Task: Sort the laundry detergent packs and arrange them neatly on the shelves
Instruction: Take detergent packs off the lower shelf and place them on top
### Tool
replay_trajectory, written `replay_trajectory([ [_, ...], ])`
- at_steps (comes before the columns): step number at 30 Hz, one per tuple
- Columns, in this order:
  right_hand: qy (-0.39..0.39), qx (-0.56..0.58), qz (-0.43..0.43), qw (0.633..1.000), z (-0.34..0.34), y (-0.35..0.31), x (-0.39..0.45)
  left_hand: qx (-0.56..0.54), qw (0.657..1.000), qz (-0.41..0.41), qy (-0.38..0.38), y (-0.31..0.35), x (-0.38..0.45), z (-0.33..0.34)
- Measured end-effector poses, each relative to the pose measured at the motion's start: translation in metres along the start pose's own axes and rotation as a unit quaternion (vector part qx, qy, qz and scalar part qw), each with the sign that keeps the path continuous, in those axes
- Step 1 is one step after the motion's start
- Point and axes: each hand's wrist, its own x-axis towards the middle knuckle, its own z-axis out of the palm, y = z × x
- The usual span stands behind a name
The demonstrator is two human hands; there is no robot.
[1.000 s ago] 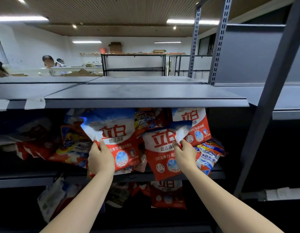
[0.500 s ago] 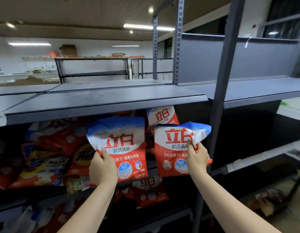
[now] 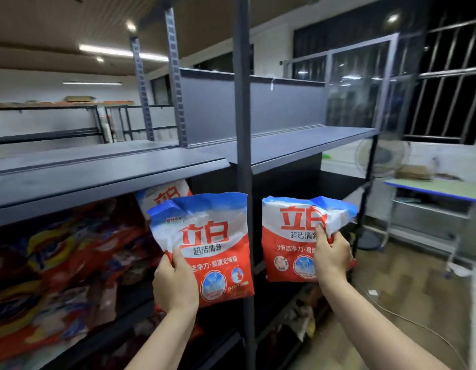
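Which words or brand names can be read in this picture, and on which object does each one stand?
"立白", "超洁清新": pack in the left hand, the left pack.
"立白", "3倍洁净力·易漂": pack in the right hand, the right pack; its fingers hide the rest.
"立白", cut off: third pack under the shelf.
Small print on the packs and the jumbled packs: too blurred to read.

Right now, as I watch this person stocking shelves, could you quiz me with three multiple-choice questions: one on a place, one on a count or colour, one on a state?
1. Where is the jumbled pile of packs?
A. left bay, under the shelf
B. top shelf
C. green table

2. How many packs is the person holding?
A. one
B. two
C. four

3. The shelf board in the right bay is:
A. full
B. bare
C. broken

Answers: 1 A, heaped there. 2 B, the left hand grips the left pack, the right hand the right pack. 3 B, nothing lies on it.
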Motion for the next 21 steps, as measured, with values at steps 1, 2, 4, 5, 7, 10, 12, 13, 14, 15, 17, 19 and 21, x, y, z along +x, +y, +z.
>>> replay_trajectory([
  [1,0.015,-0.001,0.000,1.000,-0.010,0.003,0.010,-0.002,1.000,0.003,-0.015,0.005,-0.005,0.013],
  [2,0.028,-0.004,0.001,1.000,-0.019,0.006,0.021,-0.002,1.000,0.007,-0.025,0.010,-0.010,0.026],
  [4,0.056,-0.017,-0.002,0.998,-0.036,0.014,0.046,-0.008,0.999,0.016,-0.038,0.021,-0.018,0.055],
  [5,0.071,-0.023,-0.006,0.997,-0.045,0.018,0.060,-0.013,0.999,0.018,-0.043,0.027,-0.022,0.070],
  [7,0.094,-0.035,-0.011,0.995,-0.061,0.025,0.090,-0.024,0.998,0.019,-0.055,0.040,-0.032,0.102],
  [10,0.104,-0.026,-0.018,0.994,-0.083,0.035,0.136,-0.055,0.995,0.019,-0.078,0.059,-0.045,0.153],
  [12,0.107,-0.016,-0.019,0.994,-0.097,0.042,0.170,-0.074,0.993,0.017,-0.086,0.074,-0.056,0.190],
  [13,0.109,-0.010,-0.019,0.994,-0.105,0.045,0.188,-0.081,0.993,0.018,-0.086,0.081,-0.061,0.209],
  [14,0.112,-0.012,-0.022,0.993,-0.113,0.048,0.205,-0.087,0.993,0.018,-0.084,0.087,-0.066,0.226],
  [15,0.115,-0.017,-0.025,0.993,-0.120,0.051,0.221,-0.092,0.992,0.018,-0.082,0.093,-0.072,0.243],
  [17,0.117,-0.022,-0.027,0.992,-0.134,0.057,0.252,-0.103,0.991,0.017,-0.083,0.106,-0.082,0.275],
  [19,0.114,-0.016,-0.027,0.993,-0.148,0.062,0.280,-0.112,0.989,0.013,-0.093,0.119,-0.091,0.307],
  [21,0.111,-0.004,-0.022,0.994,-0.159,0.066,0.306,-0.119,0.987,0.007,-0.104,0.134,-0.099,0.337],
])
